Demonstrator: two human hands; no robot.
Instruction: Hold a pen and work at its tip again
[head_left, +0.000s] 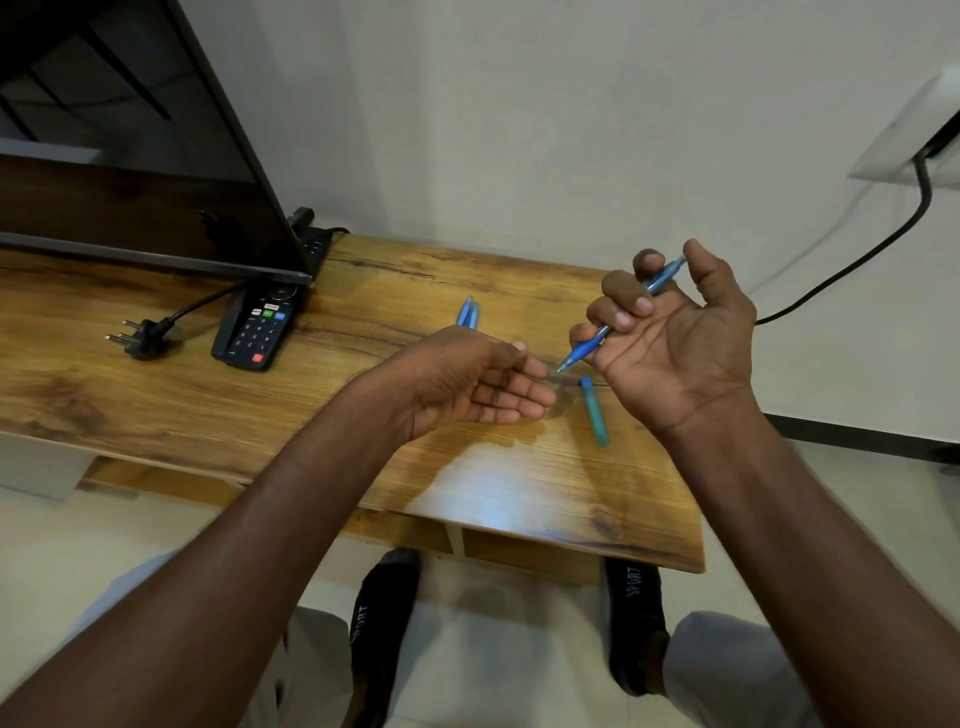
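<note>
- The pen (618, 317) sits in the right hand (675, 332), fingers curled round its barrel; its long axis runs from 1 o'clock down to 7 o'clock, tip at the low end.
- The left hand (483, 384) holds nothing, its grip relaxed and loose, fingertips just off the tip at 8 o'clock.
- A pen cap (595, 410) lies on the table (208, 395) below, at 6 o'clock.

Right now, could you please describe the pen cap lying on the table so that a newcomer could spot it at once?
Start at the wooden table and go to its right end, below the raised right hand. There lies the pen cap, a short blue-green tube lying loose. Unlike the two blue pens farther back, it is stubby, and it is not held like the pen.
</note>
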